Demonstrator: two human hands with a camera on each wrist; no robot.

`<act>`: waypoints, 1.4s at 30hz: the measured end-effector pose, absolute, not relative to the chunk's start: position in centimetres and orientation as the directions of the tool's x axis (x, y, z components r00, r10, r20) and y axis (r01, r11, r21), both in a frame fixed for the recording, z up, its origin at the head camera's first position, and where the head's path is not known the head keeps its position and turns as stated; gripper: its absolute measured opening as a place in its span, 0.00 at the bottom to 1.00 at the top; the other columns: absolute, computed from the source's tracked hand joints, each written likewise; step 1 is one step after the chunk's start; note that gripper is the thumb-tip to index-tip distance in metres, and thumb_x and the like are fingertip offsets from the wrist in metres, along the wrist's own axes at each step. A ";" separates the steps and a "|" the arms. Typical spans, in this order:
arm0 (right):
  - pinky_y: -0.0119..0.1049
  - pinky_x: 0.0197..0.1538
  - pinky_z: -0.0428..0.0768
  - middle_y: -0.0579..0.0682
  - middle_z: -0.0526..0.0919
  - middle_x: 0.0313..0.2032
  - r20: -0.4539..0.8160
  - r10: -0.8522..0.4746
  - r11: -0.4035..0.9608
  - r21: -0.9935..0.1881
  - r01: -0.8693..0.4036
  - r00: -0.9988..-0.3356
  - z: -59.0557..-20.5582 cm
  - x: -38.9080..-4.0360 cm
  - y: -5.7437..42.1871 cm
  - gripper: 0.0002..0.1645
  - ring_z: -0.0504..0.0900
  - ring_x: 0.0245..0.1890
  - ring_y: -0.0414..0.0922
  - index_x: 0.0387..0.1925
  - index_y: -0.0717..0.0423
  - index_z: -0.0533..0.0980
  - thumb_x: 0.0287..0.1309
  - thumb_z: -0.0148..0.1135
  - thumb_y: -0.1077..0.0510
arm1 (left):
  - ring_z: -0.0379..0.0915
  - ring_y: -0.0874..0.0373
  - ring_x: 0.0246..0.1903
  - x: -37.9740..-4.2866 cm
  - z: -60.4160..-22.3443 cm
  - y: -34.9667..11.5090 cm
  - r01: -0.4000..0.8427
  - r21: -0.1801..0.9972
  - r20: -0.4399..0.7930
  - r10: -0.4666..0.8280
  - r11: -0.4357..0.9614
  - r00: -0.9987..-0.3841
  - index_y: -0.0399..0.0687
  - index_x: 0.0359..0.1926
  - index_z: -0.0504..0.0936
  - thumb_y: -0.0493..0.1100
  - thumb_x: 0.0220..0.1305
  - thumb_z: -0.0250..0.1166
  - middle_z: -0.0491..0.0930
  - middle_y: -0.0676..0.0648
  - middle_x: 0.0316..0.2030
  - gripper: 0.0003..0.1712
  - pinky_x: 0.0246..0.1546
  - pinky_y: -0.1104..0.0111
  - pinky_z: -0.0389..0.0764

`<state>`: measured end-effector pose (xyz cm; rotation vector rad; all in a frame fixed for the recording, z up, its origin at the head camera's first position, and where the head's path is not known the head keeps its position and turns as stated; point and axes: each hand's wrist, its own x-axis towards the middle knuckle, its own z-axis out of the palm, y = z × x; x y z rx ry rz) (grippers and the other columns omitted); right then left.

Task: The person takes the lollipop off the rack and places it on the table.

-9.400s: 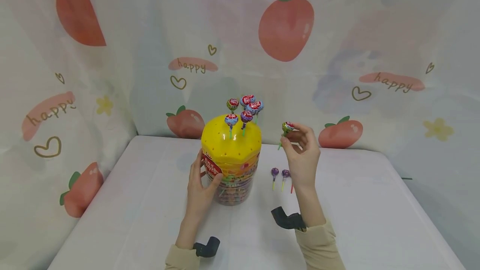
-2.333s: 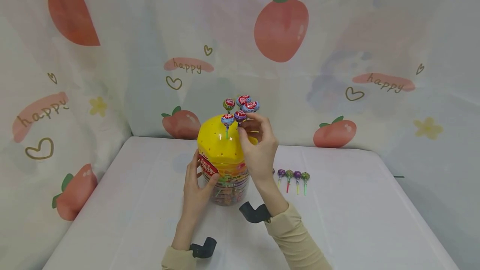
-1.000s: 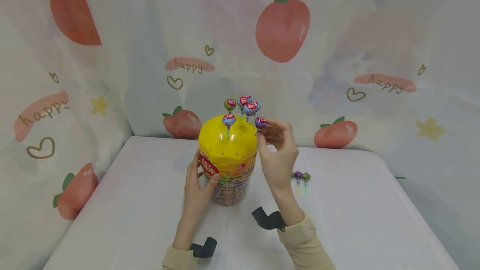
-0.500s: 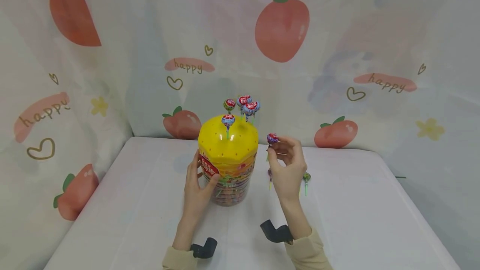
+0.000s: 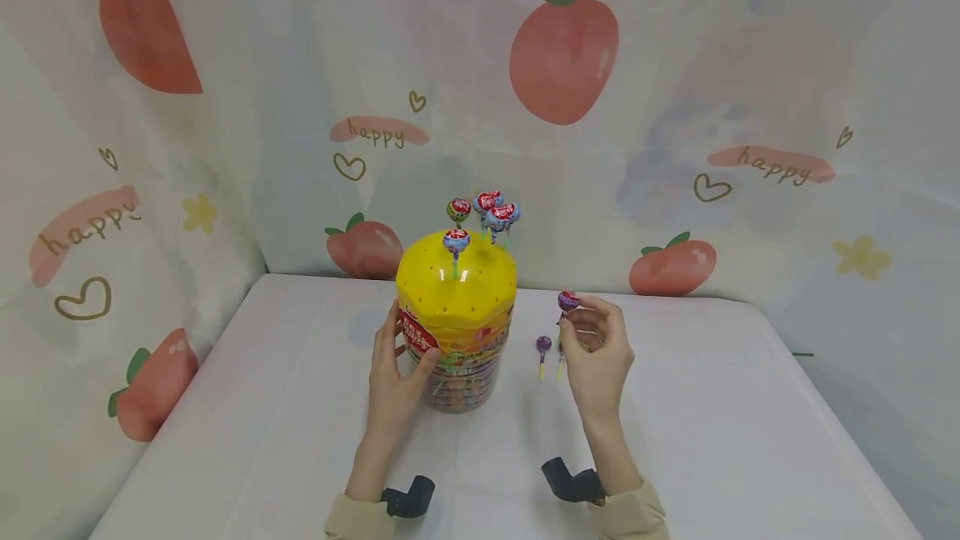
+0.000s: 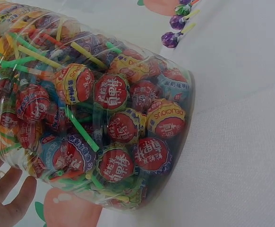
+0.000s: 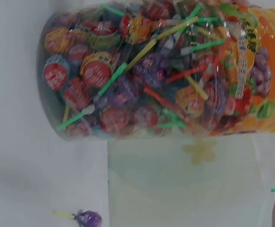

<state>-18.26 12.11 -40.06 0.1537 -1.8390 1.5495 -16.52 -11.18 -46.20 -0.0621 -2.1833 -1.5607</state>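
Backdrop [image 5: 450, 32]: I have pale cloth around the far, left and right sides, printed with peaches, hearts, yellow flowers and the word "happy".
Table [image 5: 705, 407]: white-covered, spread across the near half of my head view.
Jar [image 5: 468, 357]: stands upright on the table, a little left of the middle; through its clear lower wall I see packed lollipops [image 6: 123, 124] with green, yellow and red sticks.
Lid [image 5: 423, 282]: yellow, domed, dotted with small holes, seated on top of the jar.
Left hand [image 5: 397, 382]: gripping the jar from the left, thumb on the near face, fingers round the side.
Right hand [image 5: 600, 361]: raised above the table to the right of the jar, apart from it, thumb and fingers pinching a lollipop.
Sleeves [image 5: 637, 515]: beige, at the near edge, a black wrist piece [image 5: 408, 497] beside each cuff.
Standing lollipops [image 5: 456, 242]: up on the lid; a blue one nearest me, a green one behind it, overlapping blue ones to the right.
Held lollipop [image 5: 567, 301]: purple and red wrapper, head up, its stick mostly hidden from me by the fingers.
Lying lollipops [image 5: 543, 344]: right of the jar, purple with yellow sticks; the right hand partly hides the row.
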 end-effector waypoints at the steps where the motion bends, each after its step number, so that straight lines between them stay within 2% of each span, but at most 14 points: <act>1: 0.19 0.34 0.79 0.58 0.82 0.31 0.574 0.353 0.264 -0.819 -0.510 -0.739 -40.2 -18.3 12.3 0.20 0.80 0.30 0.30 0.47 0.65 0.75 0.50 0.64 0.75 | 0.59 0.52 0.66 -16.5 -46.2 -11.2 0.291 0.888 0.383 -0.223 0.357 -0.896 0.73 0.74 0.47 0.48 0.60 0.67 0.61 0.49 0.68 0.49 0.62 0.50 0.70; 4: 0.19 0.32 0.79 0.56 0.82 0.30 0.554 0.377 0.257 -0.832 -0.491 -0.742 -40.6 -18.5 13.1 0.20 0.80 0.29 0.30 0.46 0.65 0.76 0.49 0.64 0.75 | 0.59 0.52 0.66 -16.5 -46.2 -11.2 0.291 0.888 0.383 -0.223 0.357 -0.896 0.73 0.74 0.47 0.49 0.60 0.67 0.61 0.49 0.68 0.49 0.62 0.50 0.70; 11: 0.17 0.32 0.77 0.60 0.83 0.31 0.522 0.431 0.318 -0.851 -0.417 -0.737 -41.3 -18.7 15.0 0.20 0.79 0.29 0.29 0.47 0.66 0.76 0.49 0.64 0.74 | 0.59 0.51 0.66 -16.6 -46.3 -11.2 0.293 0.886 0.387 -0.225 0.361 -0.894 0.73 0.74 0.47 0.49 0.60 0.67 0.62 0.49 0.68 0.49 0.62 0.50 0.71; 16: 0.16 0.31 0.76 0.54 0.83 0.29 0.483 0.478 0.342 -0.872 -0.351 -0.733 -41.9 -19.3 16.5 0.20 0.78 0.28 0.28 0.47 0.67 0.76 0.49 0.63 0.74 | 0.59 0.51 0.66 -16.6 -46.3 -11.2 0.295 0.883 0.391 -0.224 0.364 -0.893 0.73 0.74 0.47 0.49 0.60 0.67 0.62 0.48 0.68 0.49 0.62 0.50 0.71; 22: 0.15 0.28 0.75 0.34 0.80 0.24 0.413 0.527 0.289 -0.909 -0.300 -0.743 -43.3 -20.2 18.6 0.19 0.77 0.24 0.26 0.46 0.67 0.76 0.49 0.64 0.73 | 0.59 0.52 0.66 -16.6 -46.2 -11.2 0.303 0.880 0.399 -0.222 0.366 -0.890 0.72 0.74 0.47 0.49 0.60 0.67 0.62 0.48 0.68 0.49 0.61 0.50 0.71; 25: 0.15 0.28 0.75 0.33 0.80 0.23 0.357 0.543 0.275 -0.931 -0.241 -0.760 -44.1 -20.5 19.5 0.19 0.76 0.24 0.25 0.46 0.64 0.76 0.50 0.64 0.72 | 0.59 0.52 0.65 -16.6 -46.2 -11.2 0.293 0.882 0.391 -0.225 0.368 -0.893 0.72 0.74 0.47 0.49 0.60 0.67 0.62 0.48 0.68 0.49 0.61 0.51 0.71; 29: 0.16 0.28 0.76 0.37 0.82 0.24 0.292 0.557 0.268 -0.949 -0.165 -0.778 -45.1 -20.9 20.5 0.19 0.76 0.23 0.25 0.47 0.64 0.75 0.50 0.64 0.72 | 0.60 0.51 0.65 -16.6 -46.2 -11.3 0.288 0.882 0.388 -0.228 0.372 -0.893 0.72 0.74 0.47 0.49 0.60 0.67 0.63 0.48 0.67 0.50 0.62 0.51 0.71; 42: 0.15 0.25 0.75 0.20 0.72 0.16 0.184 0.573 0.301 -0.954 -0.003 -0.798 -47.9 -22.3 23.0 0.19 0.73 0.17 0.20 0.48 0.63 0.74 0.52 0.62 0.69 | 0.60 0.52 0.64 -16.6 -46.2 -11.2 0.317 0.877 0.410 -0.218 0.362 -0.886 0.70 0.75 0.48 0.47 0.59 0.68 0.64 0.48 0.66 0.50 0.61 0.50 0.71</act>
